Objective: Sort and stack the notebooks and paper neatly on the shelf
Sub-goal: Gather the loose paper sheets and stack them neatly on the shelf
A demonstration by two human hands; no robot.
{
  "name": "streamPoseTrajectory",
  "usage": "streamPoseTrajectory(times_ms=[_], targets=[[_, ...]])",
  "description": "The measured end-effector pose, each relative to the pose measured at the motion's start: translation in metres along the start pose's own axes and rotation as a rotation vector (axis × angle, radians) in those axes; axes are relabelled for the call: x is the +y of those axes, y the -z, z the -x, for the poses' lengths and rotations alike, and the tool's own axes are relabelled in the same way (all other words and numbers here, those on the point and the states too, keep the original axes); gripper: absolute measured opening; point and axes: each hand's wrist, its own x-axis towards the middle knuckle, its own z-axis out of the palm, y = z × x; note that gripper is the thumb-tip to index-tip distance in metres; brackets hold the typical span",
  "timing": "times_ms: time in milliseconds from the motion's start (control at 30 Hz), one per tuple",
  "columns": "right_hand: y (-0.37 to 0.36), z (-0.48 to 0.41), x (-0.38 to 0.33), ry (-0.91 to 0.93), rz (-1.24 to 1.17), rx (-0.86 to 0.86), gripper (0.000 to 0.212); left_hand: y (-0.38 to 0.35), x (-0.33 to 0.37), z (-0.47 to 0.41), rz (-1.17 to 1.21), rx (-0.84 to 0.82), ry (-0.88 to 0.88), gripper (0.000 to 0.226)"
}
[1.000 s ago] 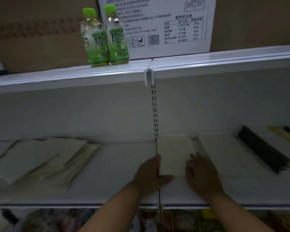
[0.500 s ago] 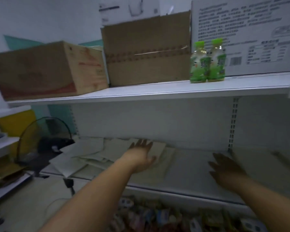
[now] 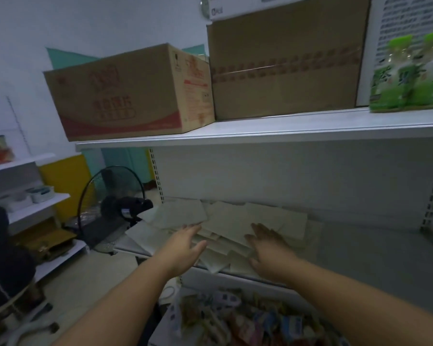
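Left hand (image 3: 183,248) and right hand (image 3: 268,248) flat-fingered over flat pale papers (image 3: 235,221), white shelf (image 3: 373,258)

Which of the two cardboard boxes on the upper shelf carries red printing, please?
The left box, red-banded along its bottom; the taller right box is plain brown with tape.

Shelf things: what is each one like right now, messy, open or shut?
papers: messy, overlapping heap
left hand: open, above the papers
right hand: open, flat over the papers
printed box: closed
plain box: taped shut
green bottles: upright, side by side
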Motion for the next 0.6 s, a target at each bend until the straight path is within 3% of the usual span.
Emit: streamPoseTrajectory(times_ms=[100, 233, 400, 433, 500, 600], targets=[[-0.008, -0.024, -0.001, -0.044, -0.026, -0.054, 0.059, -0.004, -0.007, -0.010, 0.142, -0.046, 0.042, 0.055], [-0.008, -0.040, 0.015, 0.065, 0.074, -0.073, 0.044, 0.008, -0.017, -0.033, 0.273, -0.176, 0.148, 0.041], [0.024, -0.054, 0.041, 0.138, -0.031, -0.058, 0.037, 0.032, -0.013, -0.063, 0.505, -0.496, 0.258, 0.045], [0.033, -0.058, 0.045, 0.138, -0.064, 0.011, 0.035, 0.035, -0.012, -0.068, 0.533, -0.567, 0.251, 0.045], [0.049, -0.069, 0.055, 0.118, -0.091, 0.338, 0.042, 0.040, -0.013, -0.079, 0.620, -0.669, 0.213, 0.045], [0.068, -0.086, 0.053, 0.083, -0.077, 0.814, 0.056, 0.046, -0.017, -0.093, 0.904, -0.678, 0.140, 0.055]])
